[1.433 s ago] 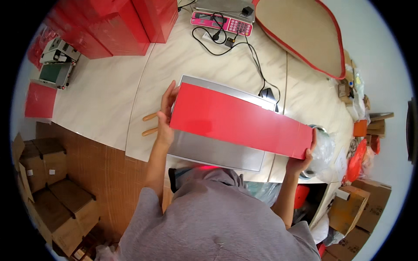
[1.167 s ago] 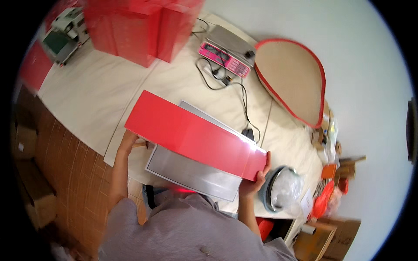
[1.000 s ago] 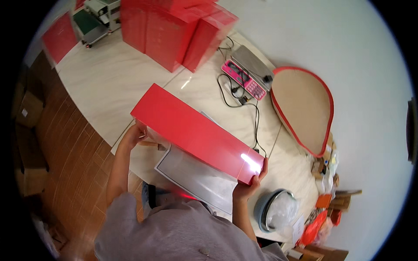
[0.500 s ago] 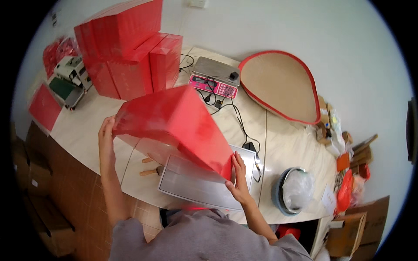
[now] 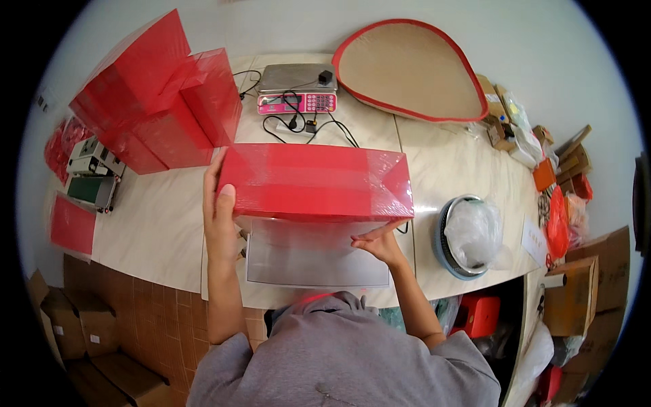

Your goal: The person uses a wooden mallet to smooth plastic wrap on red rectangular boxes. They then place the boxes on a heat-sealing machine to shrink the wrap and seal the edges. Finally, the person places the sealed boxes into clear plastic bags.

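Note:
Between my hands is a large red box [image 5: 315, 180] wrapped in shiny clear film, level, with its long side crosswise to me. My left hand [image 5: 220, 210] grips its left end, the thumb on the near face and the fingers along the side. My right hand [image 5: 381, 245] holds the lower right corner from below; part of its fingers is hidden by the box. A flat grey metal plate [image 5: 315, 268] with a thin rim lies on the table under the box, partly covered by it.
Stacked red boxes [image 5: 166, 112] and a small white-and-green machine [image 5: 95, 169] stand at the left. Behind is a pink-fronted scale [image 5: 298, 78] with loose black cables. A red-rimmed tan tray [image 5: 410, 71] leans by the wall; a bowl with clear plastic [image 5: 471, 234] sits right.
The box has turned from a slanted, tilted pose to level and crosswise. My left hand has moved right along with it, and my right hand has shifted beneath its corner.

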A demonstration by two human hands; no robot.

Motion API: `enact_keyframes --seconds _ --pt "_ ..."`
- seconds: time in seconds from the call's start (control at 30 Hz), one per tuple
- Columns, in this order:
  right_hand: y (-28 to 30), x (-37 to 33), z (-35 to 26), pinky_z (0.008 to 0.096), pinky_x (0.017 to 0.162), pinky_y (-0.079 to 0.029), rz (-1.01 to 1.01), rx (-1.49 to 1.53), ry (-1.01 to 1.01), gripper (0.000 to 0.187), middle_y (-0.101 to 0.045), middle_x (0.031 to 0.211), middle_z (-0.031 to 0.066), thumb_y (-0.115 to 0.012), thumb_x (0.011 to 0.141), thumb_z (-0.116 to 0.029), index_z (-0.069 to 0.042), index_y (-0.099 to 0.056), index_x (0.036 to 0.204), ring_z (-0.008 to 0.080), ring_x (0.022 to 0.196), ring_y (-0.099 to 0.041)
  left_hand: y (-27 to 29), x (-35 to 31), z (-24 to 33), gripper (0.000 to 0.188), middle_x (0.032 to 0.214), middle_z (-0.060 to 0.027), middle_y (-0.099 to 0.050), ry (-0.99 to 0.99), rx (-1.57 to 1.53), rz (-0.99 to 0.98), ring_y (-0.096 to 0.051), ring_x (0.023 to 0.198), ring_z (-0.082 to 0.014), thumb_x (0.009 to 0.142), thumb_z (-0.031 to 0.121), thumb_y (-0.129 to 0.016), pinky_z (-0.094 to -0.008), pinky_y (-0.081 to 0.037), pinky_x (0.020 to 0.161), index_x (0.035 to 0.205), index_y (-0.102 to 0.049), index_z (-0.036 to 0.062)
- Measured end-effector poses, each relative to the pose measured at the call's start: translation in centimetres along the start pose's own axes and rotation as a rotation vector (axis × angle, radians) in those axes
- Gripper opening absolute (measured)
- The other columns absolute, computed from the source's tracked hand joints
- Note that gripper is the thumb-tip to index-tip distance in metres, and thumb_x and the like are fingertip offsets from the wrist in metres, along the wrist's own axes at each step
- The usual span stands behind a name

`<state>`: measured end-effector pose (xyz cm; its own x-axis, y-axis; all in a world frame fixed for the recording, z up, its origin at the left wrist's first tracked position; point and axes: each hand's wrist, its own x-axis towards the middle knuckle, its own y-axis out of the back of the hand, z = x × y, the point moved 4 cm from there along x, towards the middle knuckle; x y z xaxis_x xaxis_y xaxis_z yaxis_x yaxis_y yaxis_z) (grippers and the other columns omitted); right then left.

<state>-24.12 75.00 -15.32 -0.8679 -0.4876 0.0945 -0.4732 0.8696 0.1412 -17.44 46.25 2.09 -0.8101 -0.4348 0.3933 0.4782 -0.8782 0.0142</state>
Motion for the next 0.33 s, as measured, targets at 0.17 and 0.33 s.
enact_keyframes --seconds 0.17,0.33 --pt "0.0 0.1 -1.5 0.03 0.073 -0.053 -0.015 0.056 -0.01 0.071 -0.063 0.099 0.0072 -0.086 0.067 -0.011 -0.001 -0.044 0.122 0.0125 0.086 -0.063 -0.8 0.0 -0.8 0.062 0.144 -0.0123 -0.037 0.09 -0.187 -0.042 -0.035 0.134 -0.0226 0.091 0.036 -0.042 -0.0348 -0.026 0.111 0.143 -0.035 0.0032" --pt "-0.1 1.3 -1.7 0.0332 0.08 -0.055 -0.15 -0.012 -0.066 0.08 -0.063 0.107 0.0088 -0.086 0.066 -0.007 -0.003 -0.04 0.131 0.017 0.094 -0.064 1.2 -0.1 -4.6 0.089 0.152 -0.0066 -0.025 0.066 -0.361 -0.088 -0.028 0.139 -0.022 0.085 0.068 -0.045 -0.0351 -0.022 0.113 0.149 -0.024 0.0093"
